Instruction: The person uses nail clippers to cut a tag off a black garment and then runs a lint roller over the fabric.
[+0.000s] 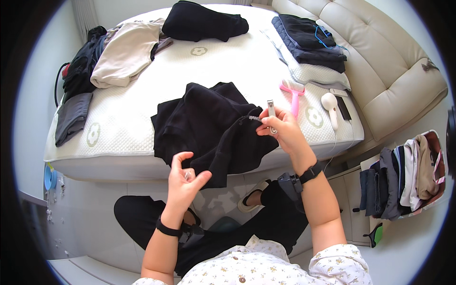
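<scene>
A black garment [204, 123] lies in a loose heap on the near edge of the bed, part of it hanging over the side. My right hand [284, 128] grips a silver nail clipper [271, 108] at the garment's right side. A thin dark cord with a pale, coiled-looking end [253, 118] meets those fingers; whether they pinch it I cannot make out. Just off the garment's lower left is my left hand [184, 183], thumb and index finger spread. Its other fingers curl around a small whitish scrap [188, 175], too small to identify.
A pink lint roller [293, 92], a white corded handheld device [331, 109] and a black phone-like slab [343, 109] lie on the bed's right. Clothes [126, 54], a black folded garment [204, 21] and a folded dark stack [311, 45] sit farther back. A clothes-filled box [436, 175] stands right.
</scene>
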Available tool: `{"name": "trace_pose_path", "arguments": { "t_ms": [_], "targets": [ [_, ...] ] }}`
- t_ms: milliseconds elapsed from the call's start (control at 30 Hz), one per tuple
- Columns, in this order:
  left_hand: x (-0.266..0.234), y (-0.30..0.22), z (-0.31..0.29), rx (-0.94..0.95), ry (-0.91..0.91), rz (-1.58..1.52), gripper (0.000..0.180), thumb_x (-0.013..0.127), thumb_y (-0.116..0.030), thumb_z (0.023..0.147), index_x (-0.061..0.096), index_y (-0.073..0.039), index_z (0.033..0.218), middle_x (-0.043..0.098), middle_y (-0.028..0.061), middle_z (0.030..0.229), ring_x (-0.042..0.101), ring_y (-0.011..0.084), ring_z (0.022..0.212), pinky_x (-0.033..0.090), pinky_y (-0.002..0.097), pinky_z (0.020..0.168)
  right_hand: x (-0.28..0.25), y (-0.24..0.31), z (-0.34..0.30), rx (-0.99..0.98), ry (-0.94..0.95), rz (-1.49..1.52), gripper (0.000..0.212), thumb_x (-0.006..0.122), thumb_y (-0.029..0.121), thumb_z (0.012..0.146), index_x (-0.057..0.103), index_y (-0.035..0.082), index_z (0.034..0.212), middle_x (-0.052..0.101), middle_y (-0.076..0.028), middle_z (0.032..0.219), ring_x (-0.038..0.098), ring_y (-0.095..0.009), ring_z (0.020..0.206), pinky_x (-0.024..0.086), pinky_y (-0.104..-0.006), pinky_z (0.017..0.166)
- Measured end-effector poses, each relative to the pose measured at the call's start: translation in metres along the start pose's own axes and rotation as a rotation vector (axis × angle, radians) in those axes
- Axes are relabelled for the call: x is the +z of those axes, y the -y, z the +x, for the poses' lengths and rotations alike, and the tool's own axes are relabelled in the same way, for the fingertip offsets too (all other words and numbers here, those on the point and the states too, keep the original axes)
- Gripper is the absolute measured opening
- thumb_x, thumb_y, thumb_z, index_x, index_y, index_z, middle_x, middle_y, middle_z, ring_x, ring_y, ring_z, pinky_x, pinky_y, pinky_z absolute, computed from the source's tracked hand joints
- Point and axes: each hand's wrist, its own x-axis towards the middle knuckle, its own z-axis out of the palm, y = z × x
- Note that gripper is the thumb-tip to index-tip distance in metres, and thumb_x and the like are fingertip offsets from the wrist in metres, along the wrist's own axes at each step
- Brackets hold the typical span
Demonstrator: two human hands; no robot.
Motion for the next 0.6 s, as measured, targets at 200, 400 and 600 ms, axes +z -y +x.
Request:
{"name": "trace_pose_path", "arguments": {
  "t_ms": [200, 400, 600],
  "targets": [
    [0.016, 0.008, 0.005, -0.021, 0.024, 0.160, 0.049, 0.079, -0.012, 0.072, 0.052, -0.001, 0.111, 0.034, -0.0091, 0.053, 0.027, -0.0005, 0.048, 0.023, 0.0187, 0.047, -0.004, -0.021, 0.003, 0.106, 0.067, 0.071, 0.012, 0.063, 0.007, 0.084, 0.058, 0.000, 0.093, 0.060, -0.006, 0.085, 0.065, -0.016, 0.072, 0.058, -0.0293, 0.070],
    [0.064, 0.003, 0.020, 0.080, 0.083, 0.456, 0.054, 0.083, -0.019, 0.066, 0.050, 0.000, 0.105, 0.038, -0.0022, 0.050, 0.033, 0.0049, 0.045, 0.027, 0.0235, 0.045, -0.015, -0.025, 0.000, 0.117, 0.091, 0.211, 0.010, 0.061, 0.007, 0.089, 0.057, 0.000, 0.096, 0.060, -0.009, 0.095, 0.066, -0.019, 0.083, 0.057, -0.0328, 0.080],
    [0.069, 0.017, 0.034, 0.154, 0.007, 0.550, 0.018, 0.066, -0.007, 0.073, 0.057, 0.004, 0.084, 0.050, 0.0102, 0.055, 0.049, 0.0137, 0.048, 0.041, 0.0303, 0.049, -0.016, -0.021, -0.006, 0.155, 0.136, 0.286, 0.011, 0.060, 0.006, 0.089, 0.056, 0.000, 0.097, 0.061, -0.012, 0.101, 0.066, -0.023, 0.092, 0.056, -0.0352, 0.087]
  ]
}}
